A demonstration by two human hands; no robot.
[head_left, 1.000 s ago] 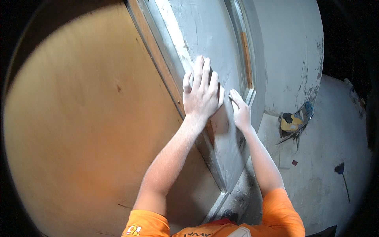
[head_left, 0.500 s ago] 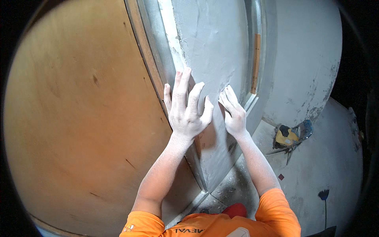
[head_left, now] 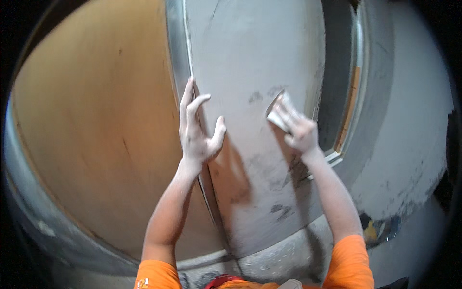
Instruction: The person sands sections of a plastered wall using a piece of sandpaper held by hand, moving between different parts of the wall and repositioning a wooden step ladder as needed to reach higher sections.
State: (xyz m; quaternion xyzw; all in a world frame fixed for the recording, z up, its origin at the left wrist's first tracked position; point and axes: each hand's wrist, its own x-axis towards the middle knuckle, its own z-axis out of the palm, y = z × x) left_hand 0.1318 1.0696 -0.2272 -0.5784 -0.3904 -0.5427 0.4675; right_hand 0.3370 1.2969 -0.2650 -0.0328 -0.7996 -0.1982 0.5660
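Note:
A grey plastered wall (head_left: 255,53), with dark smudges across it, fills the middle of the picture. Dusted white, my right hand (head_left: 305,135) grips a folded piece of sandpaper (head_left: 276,116), whitish on its outer side and darker at the edge nearest the wall. The hand is somewhat blurred. To the left, my left hand (head_left: 196,135) is open with its fingers apart and holds nothing. Its fingertips are at the wall's left edge, by the metal frame strip (head_left: 177,36) that runs alongside a brown wooden panel (head_left: 86,125).
Right of the wall is a recessed opening (head_left: 334,67), with an orange-brown wooden strip (head_left: 350,103) along its far side. A whitish, dusty floor (head_left: 288,257) runs below. Partly behind my right arm, a yellow-and-dark object (head_left: 371,231) lies on the floor.
The view has shifted, showing more of the wall face. My left hand has moved from flat over the wall edge to more side-on. My right hand and the sandpaper are farther from my left hand.

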